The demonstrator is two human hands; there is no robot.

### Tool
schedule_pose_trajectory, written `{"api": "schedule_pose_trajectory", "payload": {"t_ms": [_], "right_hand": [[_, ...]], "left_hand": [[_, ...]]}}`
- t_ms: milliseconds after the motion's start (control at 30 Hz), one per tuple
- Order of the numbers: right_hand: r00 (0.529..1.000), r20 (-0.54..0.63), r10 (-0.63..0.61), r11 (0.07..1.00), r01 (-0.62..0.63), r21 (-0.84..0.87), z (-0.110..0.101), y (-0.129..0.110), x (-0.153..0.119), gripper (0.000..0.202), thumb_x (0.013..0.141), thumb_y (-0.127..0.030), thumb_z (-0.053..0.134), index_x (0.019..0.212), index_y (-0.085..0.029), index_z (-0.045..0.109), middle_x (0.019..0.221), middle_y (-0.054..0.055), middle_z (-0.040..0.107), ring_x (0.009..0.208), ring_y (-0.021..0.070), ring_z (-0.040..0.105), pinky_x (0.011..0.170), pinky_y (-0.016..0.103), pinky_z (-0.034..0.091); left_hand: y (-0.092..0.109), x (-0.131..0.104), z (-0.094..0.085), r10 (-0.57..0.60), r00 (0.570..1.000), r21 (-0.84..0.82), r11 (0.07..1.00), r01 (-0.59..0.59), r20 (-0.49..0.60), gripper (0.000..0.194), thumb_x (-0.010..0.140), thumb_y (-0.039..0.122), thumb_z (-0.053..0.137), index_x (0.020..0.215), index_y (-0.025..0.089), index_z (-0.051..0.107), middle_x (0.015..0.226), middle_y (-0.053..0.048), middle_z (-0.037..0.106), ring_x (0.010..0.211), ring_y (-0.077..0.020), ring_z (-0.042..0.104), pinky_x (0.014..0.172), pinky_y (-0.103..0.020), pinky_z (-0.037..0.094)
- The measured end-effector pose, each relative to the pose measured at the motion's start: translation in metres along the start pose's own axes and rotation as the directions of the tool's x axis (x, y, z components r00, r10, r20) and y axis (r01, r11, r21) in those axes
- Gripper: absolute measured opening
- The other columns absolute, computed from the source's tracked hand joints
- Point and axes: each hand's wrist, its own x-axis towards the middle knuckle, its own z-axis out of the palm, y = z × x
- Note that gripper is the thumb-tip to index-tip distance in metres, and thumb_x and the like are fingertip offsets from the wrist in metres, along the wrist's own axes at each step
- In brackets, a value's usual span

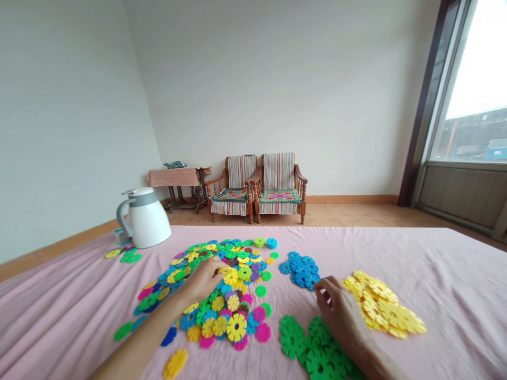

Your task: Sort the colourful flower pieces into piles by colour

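My left hand reaches over a large mixed pile of notched plastic discs, its fingers pinched on a yellow disc. My right hand hovers among three single-colour piles, with its thumb and fingers curled and a gap between them; nothing shows in it. Just beyond its fingertips lies the blue pile. To its right spreads the yellow pile. Green discs lie below it, partly hidden by my right forearm.
On the pink cloth at the back left stands a white and grey jug, with a few discs in front. Two wooden chairs and a sewing table stand beyond the table.
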Motion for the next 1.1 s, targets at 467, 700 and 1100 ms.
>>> {"api": "schedule_pose_trajectory", "payload": {"t_ms": [467, 700, 1100], "right_hand": [[0.972, 0.199, -0.128, 0.903, 0.032, 0.427, 0.006, -0.069, -0.021, 0.018, 0.084, -0.032, 0.046, 0.086, -0.019, 0.057, 0.074, 0.001, 0.062, 0.063, 0.0104, 0.055, 0.059, 0.021, 0.042], [0.95, 0.31, -0.033, 0.731, -0.188, 0.655, 0.008, -0.069, -0.02, 0.029, 0.081, -0.043, 0.05, 0.08, -0.016, 0.057, 0.07, 0.001, 0.059, 0.06, 0.0104, 0.053, 0.054, 0.021, 0.042], [0.921, 0.39, -0.014, 0.612, -0.301, 0.732, 0.01, -0.071, -0.021, 0.036, 0.074, -0.052, 0.056, 0.078, -0.016, 0.055, 0.066, -0.001, 0.055, 0.054, 0.0085, 0.052, 0.05, 0.02, 0.04]], "left_hand": [[0.098, -0.037, 0.063, 0.057, 0.984, -0.733, 0.675, 0.088, 0.171, 0.042, 0.077, 0.026, 0.059, 0.116, 0.014, 0.048, 0.077, -0.004, 0.064, 0.069, -0.0159, 0.063, 0.065, -0.026, 0.049], [0.102, -0.044, 0.064, 0.036, 0.974, -0.811, 0.56, 0.166, 0.225, 0.042, 0.074, 0.028, 0.064, 0.11, 0.013, 0.048, 0.075, -0.003, 0.063, 0.065, -0.0142, 0.062, 0.057, -0.023, 0.046], [0.101, -0.049, 0.066, 0.018, 0.997, -0.711, 0.702, 0.039, 0.073, 0.042, 0.071, 0.014, 0.061, 0.111, 0.014, 0.049, 0.07, 0.002, 0.056, 0.063, -0.0099, 0.053, 0.06, -0.022, 0.043]]}}
